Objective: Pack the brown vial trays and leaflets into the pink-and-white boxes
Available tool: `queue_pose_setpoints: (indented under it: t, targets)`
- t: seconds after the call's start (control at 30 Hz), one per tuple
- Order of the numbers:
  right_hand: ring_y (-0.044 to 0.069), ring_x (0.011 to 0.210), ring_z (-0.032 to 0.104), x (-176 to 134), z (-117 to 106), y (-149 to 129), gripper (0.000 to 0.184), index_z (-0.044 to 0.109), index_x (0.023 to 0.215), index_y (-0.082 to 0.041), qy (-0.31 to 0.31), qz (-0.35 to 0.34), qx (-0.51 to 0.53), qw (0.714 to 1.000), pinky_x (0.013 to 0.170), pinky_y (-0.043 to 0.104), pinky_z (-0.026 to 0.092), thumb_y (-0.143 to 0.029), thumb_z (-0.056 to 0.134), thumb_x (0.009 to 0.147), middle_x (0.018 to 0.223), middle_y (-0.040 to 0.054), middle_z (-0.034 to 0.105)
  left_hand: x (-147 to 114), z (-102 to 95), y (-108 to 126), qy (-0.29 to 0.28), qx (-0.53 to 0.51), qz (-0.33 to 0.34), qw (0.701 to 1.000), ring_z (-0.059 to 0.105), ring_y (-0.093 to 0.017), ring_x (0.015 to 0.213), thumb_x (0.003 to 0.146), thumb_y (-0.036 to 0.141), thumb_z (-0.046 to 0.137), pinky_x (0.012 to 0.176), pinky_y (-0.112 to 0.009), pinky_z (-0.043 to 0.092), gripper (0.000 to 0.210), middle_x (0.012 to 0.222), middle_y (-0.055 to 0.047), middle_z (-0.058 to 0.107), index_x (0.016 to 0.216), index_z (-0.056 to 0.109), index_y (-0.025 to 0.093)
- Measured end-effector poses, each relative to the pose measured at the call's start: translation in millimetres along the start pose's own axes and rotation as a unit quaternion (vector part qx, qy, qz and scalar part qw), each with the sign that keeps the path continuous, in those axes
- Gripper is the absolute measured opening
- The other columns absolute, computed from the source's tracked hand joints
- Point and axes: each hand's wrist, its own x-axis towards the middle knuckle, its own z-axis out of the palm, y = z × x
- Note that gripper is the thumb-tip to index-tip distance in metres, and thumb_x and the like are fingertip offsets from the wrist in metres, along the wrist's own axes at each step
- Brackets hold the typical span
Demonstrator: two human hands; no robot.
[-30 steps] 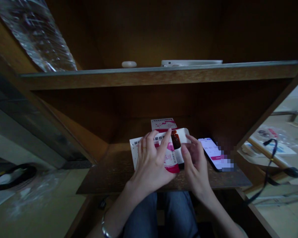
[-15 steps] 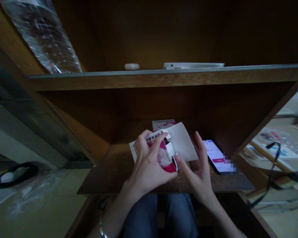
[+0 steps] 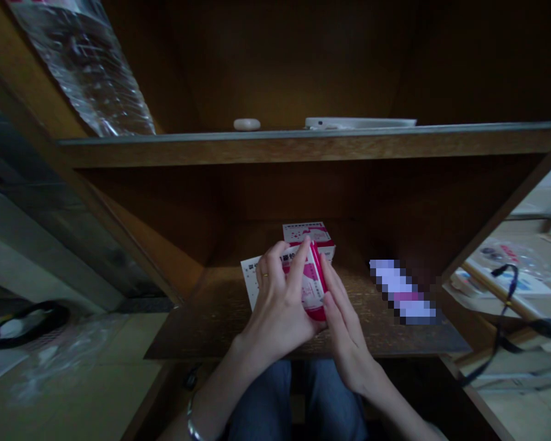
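Observation:
My left hand grips a small white and crimson printed cardboard box, fingers over its top and thumb on the near side. Against the box's right end lies my right hand, its fingers stretched out flat and its thumb tip at the edge. The end flap is folded down there, showing a crimson strip. A second box with similar print stands on the shelf just behind. Partly under my left hand is a white printed sheet or card; the rest of it is hidden.
A phone, blurred out, lies to the right on the worn wooden shelf. Above are a water bottle, a small white case and a flat white device. A black strap hangs at the right.
The wide white flap stood open at the box's right end; now it is closed against the box. My right hand has moved left onto that end. My left hand keeps its hold.

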Motion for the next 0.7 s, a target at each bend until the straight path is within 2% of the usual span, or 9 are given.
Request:
queue_pose_setpoints:
  t: [0.07,0.13,0.3,0.4,0.47,0.53,0.6,0.67,0.7]
  targets:
    - [0.02,0.154,0.012,0.8,-0.3,0.4,0.059,0.025,0.154,-0.04,-0.015,0.01,-0.014,1.0,0.125,0.048,0.013,-0.04,0.048,0.1,0.166,-0.0073,0.016,3.8,0.2,-3.1,-0.015,0.009,0.019,1.0,0.036,-0.041,0.132,0.068,0.017,0.066,0.106,-0.058,0.04,0.098,0.139,-0.019,0.026,0.155,0.02,0.02]
    - [0.02,0.154,0.013,4.5,0.1,-0.8,0.063,0.025,0.154,-0.038,-0.012,0.015,-0.016,1.0,0.125,0.049,0.012,-0.04,0.053,0.098,0.166,-0.0052,0.016,10.4,0.3,-5.0,-0.023,0.029,0.037,0.999,0.037,-0.04,0.131,0.07,0.014,0.062,0.106,-0.059,0.039,0.092,0.138,-0.019,0.029,0.154,0.024,0.019]
    - [0.023,0.149,0.032,31.8,-0.2,-12.1,0.057,0.044,0.148,-0.032,0.077,-0.007,0.034,0.996,0.123,0.048,0.021,-0.038,0.06,0.093,0.159,0.001,0.038,39.1,-4.4,-5.1,-0.038,0.038,0.045,0.998,0.04,-0.039,0.134,0.071,0.02,0.068,0.11,-0.058,0.035,0.093,0.142,-0.019,0.035,0.154,0.026,0.019]
    - [0.025,0.139,0.048,65.4,-7.9,-13.8,0.056,0.056,0.139,-0.028,0.147,-0.006,0.1,0.984,0.117,0.045,0.035,-0.039,0.068,0.086,0.149,0.0047,0.052,58.2,-1.9,-12.5,0.017,0.006,0.005,1.0,0.027,-0.043,0.145,0.067,0.04,0.079,0.116,-0.058,0.026,0.104,0.156,-0.022,0.026,0.154,0.026,0.018]
    - [0.026,0.129,0.057,93.9,-16.3,-7.7,0.057,0.06,0.136,-0.024,0.203,-0.024,0.148,0.968,0.111,0.044,0.043,-0.041,0.071,0.082,0.142,0.0075,0.06,68.1,8.1,-23.8,0.073,-0.073,-0.056,0.993,0.021,-0.043,0.149,0.062,0.053,0.083,0.119,-0.056,0.024,0.111,0.161,-0.021,0.022,0.152,0.03,0.019]
    - [0.026,0.121,0.063,122.4,-24.6,3.8,0.057,0.059,0.135,-0.022,0.206,-0.019,0.182,0.961,0.103,0.044,0.05,-0.042,0.069,0.082,0.134,0.0081,0.065,74.8,24.4,-37.9,0.084,-0.224,-0.114,0.964,0.036,-0.036,0.144,0.069,0.054,0.079,0.117,-0.05,0.032,0.095,0.154,-0.018,0.042,0.148,0.037,0.02]
    - [0.025,0.109,0.069,145.6,-29.6,18.6,0.055,0.06,0.132,-0.02,0.203,0.013,0.19,0.961,0.092,0.041,0.056,-0.042,0.066,0.082,0.121,0.0088,0.072,78.5,42.5,-51.3,0.042,-0.398,-0.144,0.905,0.059,-0.03,0.124,0.082,0.05,0.069,0.108,-0.045,0.044,0.072,0.134,-0.016,0.062,0.141,0.045,0.017]
    - [0.024,0.098,0.071,160.1,-30.2,34.5,0.051,0.06,0.127,-0.019,0.19,0.061,0.165,0.966,0.085,0.038,0.058,-0.043,0.063,0.083,0.11,0.008,0.076,79.8,57.8,-61.6,0.039,-0.473,-0.189,0.86,0.066,-0.027,0.113,0.084,0.046,0.066,0.102,-0.042,0.049,0.06,0.124,-0.014,0.069,0.134,0.052,0.016]
    - [0.024,0.095,0.072,164.2,-29.1,42.3,0.048,0.061,0.124,-0.019,0.183,0.074,0.158,0.968,0.083,0.038,0.058,-0.044,0.062,0.083,0.106,0.0078,0.076,79.6,63.6,-65.4,0.045,-0.482,-0.215,0.848,0.067,-0.028,0.111,0.085,0.045,0.066,0.101,-0.041,0.049,0.056,0.121,-0.013,0.071,0.131,0.055,0.016]
